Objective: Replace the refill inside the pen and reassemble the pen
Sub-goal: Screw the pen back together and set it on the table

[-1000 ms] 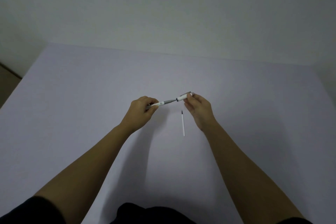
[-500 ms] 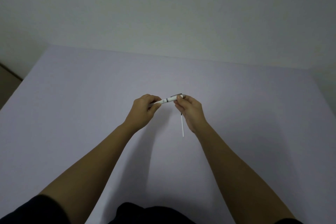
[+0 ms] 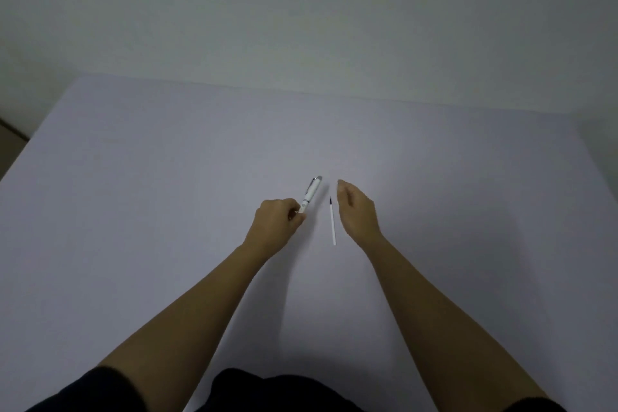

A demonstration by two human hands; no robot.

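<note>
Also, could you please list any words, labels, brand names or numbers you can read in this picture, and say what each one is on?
None can be read.
Pen, held in the left hand: small dark marks on the white barrel near the grip, too small and blurred to read.
Loose refill on the table: no print visible.

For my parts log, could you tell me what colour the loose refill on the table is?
White, with a dark tip at its far end: the refill, seen in the head view.
</note>
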